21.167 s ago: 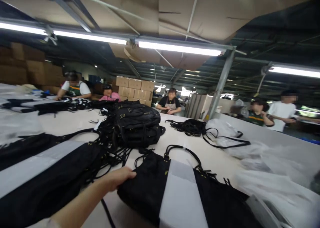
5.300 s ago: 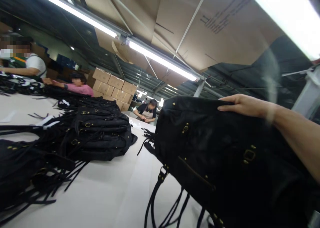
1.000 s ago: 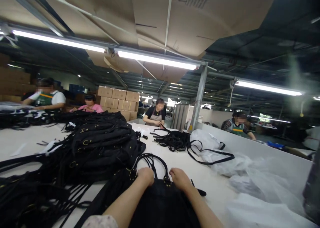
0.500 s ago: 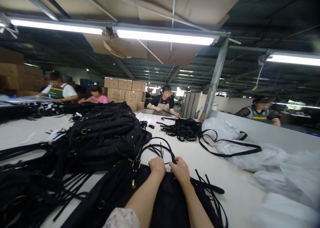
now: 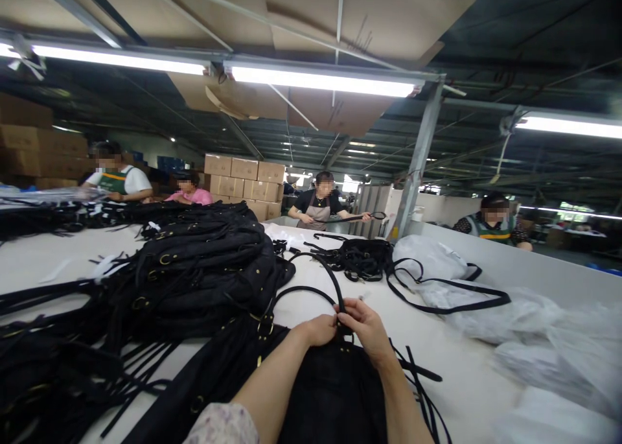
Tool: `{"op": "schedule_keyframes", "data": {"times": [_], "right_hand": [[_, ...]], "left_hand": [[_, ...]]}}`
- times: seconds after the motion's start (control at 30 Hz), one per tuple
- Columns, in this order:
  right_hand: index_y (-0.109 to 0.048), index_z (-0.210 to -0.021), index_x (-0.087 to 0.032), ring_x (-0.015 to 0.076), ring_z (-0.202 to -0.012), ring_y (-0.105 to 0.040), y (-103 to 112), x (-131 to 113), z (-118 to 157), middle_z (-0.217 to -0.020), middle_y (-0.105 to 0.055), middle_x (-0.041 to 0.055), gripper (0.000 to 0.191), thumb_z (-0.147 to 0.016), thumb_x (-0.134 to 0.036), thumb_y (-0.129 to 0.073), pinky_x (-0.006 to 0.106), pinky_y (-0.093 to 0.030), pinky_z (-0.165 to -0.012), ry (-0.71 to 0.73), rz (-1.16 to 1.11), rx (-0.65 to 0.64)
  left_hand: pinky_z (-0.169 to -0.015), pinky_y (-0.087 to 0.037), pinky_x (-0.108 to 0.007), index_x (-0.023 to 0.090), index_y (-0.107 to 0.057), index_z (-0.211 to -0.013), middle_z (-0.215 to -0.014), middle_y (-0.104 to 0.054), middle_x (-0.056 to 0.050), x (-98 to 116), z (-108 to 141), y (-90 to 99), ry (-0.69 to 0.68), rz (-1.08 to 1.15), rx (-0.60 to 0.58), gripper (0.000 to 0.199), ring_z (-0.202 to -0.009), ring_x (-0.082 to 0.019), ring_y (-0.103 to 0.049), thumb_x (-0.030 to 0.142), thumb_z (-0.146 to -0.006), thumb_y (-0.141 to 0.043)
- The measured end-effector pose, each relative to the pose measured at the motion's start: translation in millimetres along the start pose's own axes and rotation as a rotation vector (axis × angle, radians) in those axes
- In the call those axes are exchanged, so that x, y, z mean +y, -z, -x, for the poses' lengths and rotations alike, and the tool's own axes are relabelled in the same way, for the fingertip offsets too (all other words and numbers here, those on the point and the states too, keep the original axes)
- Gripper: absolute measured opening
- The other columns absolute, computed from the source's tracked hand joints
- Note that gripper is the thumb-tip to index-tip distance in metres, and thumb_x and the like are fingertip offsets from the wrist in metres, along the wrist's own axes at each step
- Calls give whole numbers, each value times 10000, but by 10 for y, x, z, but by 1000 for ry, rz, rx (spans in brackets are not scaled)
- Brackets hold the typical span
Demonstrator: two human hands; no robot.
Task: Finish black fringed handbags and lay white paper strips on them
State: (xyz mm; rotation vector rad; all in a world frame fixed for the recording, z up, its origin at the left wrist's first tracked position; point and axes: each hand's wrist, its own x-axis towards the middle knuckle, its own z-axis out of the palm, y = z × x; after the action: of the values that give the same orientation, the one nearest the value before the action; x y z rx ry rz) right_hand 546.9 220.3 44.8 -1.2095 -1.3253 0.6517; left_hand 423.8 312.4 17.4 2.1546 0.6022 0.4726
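Note:
A black bag (image 5: 335, 392) with brass-coloured rivets lies on the white table in front of me. Its looped black handle (image 5: 333, 277) rises beyond my hands and arches away to the left. My left hand (image 5: 318, 330) is closed at the base of this handle, its fingertips partly hidden. Right beside it, my right hand (image 5: 363, 324) pinches the same handle base between thumb and fingers. Thin black straps (image 5: 418, 366) stick out on the bag's right side.
A tall pile of black bags (image 5: 208, 269) stands to the left. Black straps (image 5: 364, 257) lie farther back, near clear plastic bags (image 5: 529, 321) along the right. A co-worker (image 5: 321, 204) across the table holds a black strap; other people sit left and right.
My hands have moved slightly right and come together at the handle's base, and the handle stands higher. The co-worker opposite has stretched a strap out to the right.

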Motion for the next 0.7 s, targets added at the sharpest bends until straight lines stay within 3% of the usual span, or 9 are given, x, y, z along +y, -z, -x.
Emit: {"op": "schedule_keyframes", "data": {"times": [0.1, 0.2, 0.27, 0.4, 0.5, 0.6, 0.7], "right_hand": [[-585, -1071, -201, 253, -980, -701, -13, 87, -21, -1057, -738, 88, 446, -785, -543, -605, 351, -550, -871, -17, 164, 19], [-590, -1105, -201, 247, -1090, -660, -78, 217, -18, -1095, -724, 92, 289, -835, -299, -557, 346, -481, -966, -100, 439, 55], [-610, -1075, -188, 287, -1149, -623, -138, 287, 0, -1118, -709, 125, 258, -822, -198, -560, 393, -442, -990, -188, 644, 69], [-612, -1076, -159, 342, -1156, -605, -246, 315, -17, -1150, -677, 184, 211, -883, -211, -546, 449, -440, -938, -323, 954, 52], [-604, -1081, -122, 356, -1120, -624, -309, 298, -133, -1118, -671, 213, 227, -938, -265, -499, 472, -443, -912, -378, 1112, 37], [-586, -1127, -85, 340, -1115, -624, -384, 333, -299, -1121, -666, 205, 266, -933, -259, -532, 474, -437, -935, -391, 1198, -1], [-560, -1188, -98, 267, -1043, -645, -452, 388, -467, -1087, -675, 130, 293, -929, -236, -564, 448, -473, -918, -432, 1219, -21]], "left_hand": [[-820, -554, -402, 141, -636, -1070, -1034, -657, -55, -64, -21, 19, 32, 40, -9, 216, -900, -198, -645, 298, -923, -653], [-814, -560, -395, 151, -580, -1200, -1173, -617, -87, -177, 46, 122, 78, 71, 143, 296, -967, -212, -636, 282, -938, -628], [-834, -550, -405, 143, -587, -1175, -1158, -619, -86, -257, 173, 213, 109, 59, 268, 260, -973, -213, -632, 268, -947, -609], [-886, -499, -402, 133, -642, -937, -953, -645, -43, -349, 592, 300, 108, -9, 474, 93, -932, -195, -615, 119, -925, -551], [-911, -456, -344, 150, -655, -814, -916, -641, -55, -350, 843, 240, 81, -36, 580, 278, -947, -184, -590, -32, -822, -445], [-874, -451, -302, 170, -664, -762, -882, -648, -59, -332, 916, 179, 62, -15, 631, 319, -912, -186, -593, -40, -748, -424], [-842, -460, -294, 177, -667, -734, -843, -654, -52, -330, 910, 182, 56, 45, 663, 304, -883, -192, -608, -17, -730, -432]]}}
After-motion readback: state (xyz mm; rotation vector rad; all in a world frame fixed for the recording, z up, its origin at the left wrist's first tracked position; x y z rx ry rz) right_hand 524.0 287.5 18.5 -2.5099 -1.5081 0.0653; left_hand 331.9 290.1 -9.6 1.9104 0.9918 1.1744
